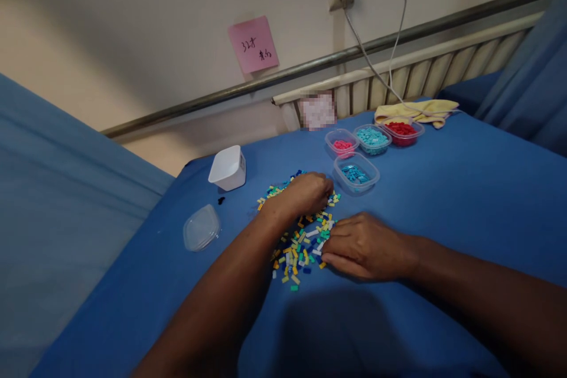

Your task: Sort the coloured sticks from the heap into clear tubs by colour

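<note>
A loose pile of small building bricks (303, 239) in yellow, orange, green, white and dark blue is spread over the blue-covered surface. Over the far part of the pile, my left hand (310, 194) is closed with fingers curled down; whatever is between its fingertips is hidden. My right hand (365, 247) rests low at the pile's right edge, its fingers stretched forward and touching bricks. Just beyond the left hand stands a clear tub (374, 177) with blue bricks inside.
Behind are tubs of pink bricks (342, 146), light-blue bricks (372, 138) and red bricks (401, 130), beside a yellow cloth (414, 111). To the left are a white container (225, 168), a clear lid (202, 228) and a small black item (221, 201). A cable (376, 74) hangs behind.
</note>
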Demonstrator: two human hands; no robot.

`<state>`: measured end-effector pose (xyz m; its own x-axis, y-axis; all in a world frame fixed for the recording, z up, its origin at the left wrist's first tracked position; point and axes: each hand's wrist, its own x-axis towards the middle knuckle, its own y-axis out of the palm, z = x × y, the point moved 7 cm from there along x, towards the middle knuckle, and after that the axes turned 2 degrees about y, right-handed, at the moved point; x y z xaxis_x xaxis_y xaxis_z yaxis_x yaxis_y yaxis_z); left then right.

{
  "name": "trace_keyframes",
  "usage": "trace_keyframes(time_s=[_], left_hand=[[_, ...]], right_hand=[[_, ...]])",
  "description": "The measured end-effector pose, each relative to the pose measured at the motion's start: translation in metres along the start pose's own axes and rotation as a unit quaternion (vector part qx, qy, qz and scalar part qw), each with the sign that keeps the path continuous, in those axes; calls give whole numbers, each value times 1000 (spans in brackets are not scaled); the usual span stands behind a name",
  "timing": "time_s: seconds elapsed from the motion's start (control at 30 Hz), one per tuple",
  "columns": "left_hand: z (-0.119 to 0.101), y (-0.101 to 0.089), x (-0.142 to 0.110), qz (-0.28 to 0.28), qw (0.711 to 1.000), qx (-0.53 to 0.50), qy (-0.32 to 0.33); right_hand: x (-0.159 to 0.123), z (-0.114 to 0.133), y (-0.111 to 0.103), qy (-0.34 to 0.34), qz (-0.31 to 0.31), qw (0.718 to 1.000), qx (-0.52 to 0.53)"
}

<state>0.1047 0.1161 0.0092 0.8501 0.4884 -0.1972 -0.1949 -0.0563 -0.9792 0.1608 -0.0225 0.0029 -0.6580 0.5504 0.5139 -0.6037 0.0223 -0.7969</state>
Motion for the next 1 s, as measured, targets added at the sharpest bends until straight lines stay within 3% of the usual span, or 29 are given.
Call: trace_keyframes(time_s=[0.27, 0.43, 0.73, 0.87, 1.0], left_hand=[[7, -13, -17, -40, 996, -47, -57], [-5, -8, -9, -14, 999, -31, -27], [-5, -5, -1, 8, 998, -7, -56], [4, -24, -3, -50, 990, -115, -65], [6, -52, 10, -147, 960, -237, -40]], right_hand=[[0, 0, 0, -7, -3, 1000, -9], [0, 0, 2, -1, 2, 1000, -10], [0, 0, 0, 2, 5, 1000, -1], [1, 2, 1, -3, -1, 1000, 6], [0, 3, 1, -3, 11, 1000, 17]])
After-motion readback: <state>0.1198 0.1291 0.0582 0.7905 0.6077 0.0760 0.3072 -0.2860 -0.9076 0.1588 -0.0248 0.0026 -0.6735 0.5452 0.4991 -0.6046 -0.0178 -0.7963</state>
